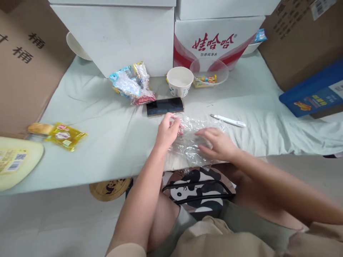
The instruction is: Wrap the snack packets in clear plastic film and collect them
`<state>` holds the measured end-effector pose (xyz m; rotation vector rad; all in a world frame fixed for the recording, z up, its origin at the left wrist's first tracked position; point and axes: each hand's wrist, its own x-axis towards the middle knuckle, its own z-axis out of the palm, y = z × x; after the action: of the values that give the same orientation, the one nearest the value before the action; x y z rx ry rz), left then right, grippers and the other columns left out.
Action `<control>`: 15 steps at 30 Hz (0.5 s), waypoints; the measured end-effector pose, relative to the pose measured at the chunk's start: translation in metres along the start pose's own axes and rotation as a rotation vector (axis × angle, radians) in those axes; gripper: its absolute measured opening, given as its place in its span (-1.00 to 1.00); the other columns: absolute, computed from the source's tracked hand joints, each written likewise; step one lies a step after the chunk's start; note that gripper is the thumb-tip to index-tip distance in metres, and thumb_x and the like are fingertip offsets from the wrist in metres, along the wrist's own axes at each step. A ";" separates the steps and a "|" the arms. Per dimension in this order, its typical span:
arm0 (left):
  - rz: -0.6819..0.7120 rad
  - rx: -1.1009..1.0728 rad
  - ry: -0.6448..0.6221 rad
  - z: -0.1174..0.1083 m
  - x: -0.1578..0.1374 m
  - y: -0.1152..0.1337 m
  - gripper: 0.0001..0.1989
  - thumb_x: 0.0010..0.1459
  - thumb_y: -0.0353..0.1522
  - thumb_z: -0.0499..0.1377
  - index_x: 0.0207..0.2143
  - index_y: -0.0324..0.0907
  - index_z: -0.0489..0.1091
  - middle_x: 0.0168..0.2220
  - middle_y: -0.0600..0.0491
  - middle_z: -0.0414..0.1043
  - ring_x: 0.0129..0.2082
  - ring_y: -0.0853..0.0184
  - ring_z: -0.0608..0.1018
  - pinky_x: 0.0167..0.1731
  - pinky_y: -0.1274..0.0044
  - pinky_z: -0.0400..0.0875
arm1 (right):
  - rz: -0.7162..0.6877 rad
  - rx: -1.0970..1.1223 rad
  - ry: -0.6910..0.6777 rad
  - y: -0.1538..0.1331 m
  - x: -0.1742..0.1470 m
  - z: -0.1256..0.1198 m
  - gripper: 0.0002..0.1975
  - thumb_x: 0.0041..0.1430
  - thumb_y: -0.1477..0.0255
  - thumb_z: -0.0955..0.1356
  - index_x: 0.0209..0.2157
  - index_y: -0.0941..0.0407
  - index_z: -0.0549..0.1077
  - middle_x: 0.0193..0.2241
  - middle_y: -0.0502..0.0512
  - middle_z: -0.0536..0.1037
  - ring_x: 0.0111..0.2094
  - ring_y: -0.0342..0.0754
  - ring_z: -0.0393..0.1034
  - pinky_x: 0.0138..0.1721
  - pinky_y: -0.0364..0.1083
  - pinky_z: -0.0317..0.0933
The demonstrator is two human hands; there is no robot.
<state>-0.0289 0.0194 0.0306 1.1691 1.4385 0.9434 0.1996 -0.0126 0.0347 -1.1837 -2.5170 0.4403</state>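
A clear plastic bag [193, 141] lies flat at the near edge of a surface covered by a pale green cloth [107, 135]. My left hand [167, 132] pinches the bag's left end, where something small and pink shows at the fingertips. My right hand [217, 142] rests flat on top of the bag, fingers spread and pointing left. A black phone [164, 106] lies just beyond my left hand. A white pen-like tool [227, 120] lies beyond my right hand.
A white paper cup [179, 81], a clear bowl with candy [209, 75] and a pile of snack wrappers [132, 84] stand before white boxes [120, 35]. A yellow packet [64, 135] lies left. Cardboard boxes flank both sides; a blue box [313, 94] sits right.
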 end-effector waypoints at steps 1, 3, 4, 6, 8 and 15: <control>-0.007 -0.002 0.035 -0.001 0.002 -0.002 -0.88 0.35 -0.24 0.10 -0.19 -0.08 0.27 -0.40 0.11 0.56 -0.55 0.43 0.57 -0.51 0.57 0.39 | -0.009 -0.008 -0.062 -0.001 -0.012 0.012 -0.53 0.31 0.25 0.29 0.20 0.08 0.42 0.16 0.25 0.55 0.20 0.22 0.43 0.19 0.29 0.33; -0.045 0.014 0.120 -0.004 0.006 -0.005 -0.88 0.36 -0.23 0.10 -0.18 -0.07 0.27 -0.40 0.12 0.54 -0.57 0.44 0.55 -0.60 0.59 0.29 | -0.001 -0.049 -0.135 0.005 -0.024 0.025 -0.39 0.29 0.23 0.33 0.33 0.06 0.32 0.38 0.24 0.33 0.40 0.29 0.18 0.35 0.38 0.11; -0.068 0.025 0.159 -0.007 0.008 -0.006 -0.87 0.37 -0.23 0.11 -0.17 -0.07 0.27 -0.41 0.14 0.53 -0.58 0.46 0.52 -0.63 0.59 0.25 | 0.012 -0.070 -0.156 0.011 -0.026 0.026 -0.34 0.28 0.20 0.35 0.37 0.03 0.28 0.43 0.22 0.23 0.45 0.31 0.07 0.39 0.40 0.01; -0.090 0.049 0.238 -0.015 0.013 -0.006 -0.87 0.37 -0.22 0.12 -0.15 -0.06 0.26 -0.44 0.20 0.48 -0.61 0.49 0.46 -0.63 0.60 0.23 | 0.037 -0.099 -0.186 0.022 -0.026 0.022 -0.26 0.24 0.14 0.39 0.40 -0.02 0.25 0.48 0.18 0.12 0.49 0.35 -0.05 0.42 0.41 -0.09; -0.086 0.103 0.323 -0.024 0.018 -0.005 -0.87 0.37 -0.23 0.11 -0.16 -0.07 0.26 -0.46 0.23 0.43 -0.61 0.51 0.41 -0.59 0.58 0.27 | 0.053 -0.113 -0.211 0.032 -0.025 0.015 -0.23 0.21 0.08 0.41 0.40 -0.06 0.25 0.49 0.17 0.09 0.50 0.38 -0.09 0.44 0.42 -0.14; 0.341 0.519 0.448 -0.026 -0.001 0.001 -0.92 0.31 -0.27 0.13 -0.20 -0.06 0.30 -0.19 0.09 0.47 -0.24 0.34 0.52 -0.11 0.38 0.47 | 0.112 -0.060 -0.123 0.050 -0.035 -0.001 -0.38 0.27 0.23 0.36 0.34 -0.05 0.33 0.44 0.19 0.22 0.45 0.42 0.02 0.38 0.50 -0.06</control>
<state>-0.0543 0.0191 0.0360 1.6988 1.9585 1.1536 0.2552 -0.0096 0.0100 -1.3651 -2.5920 0.4820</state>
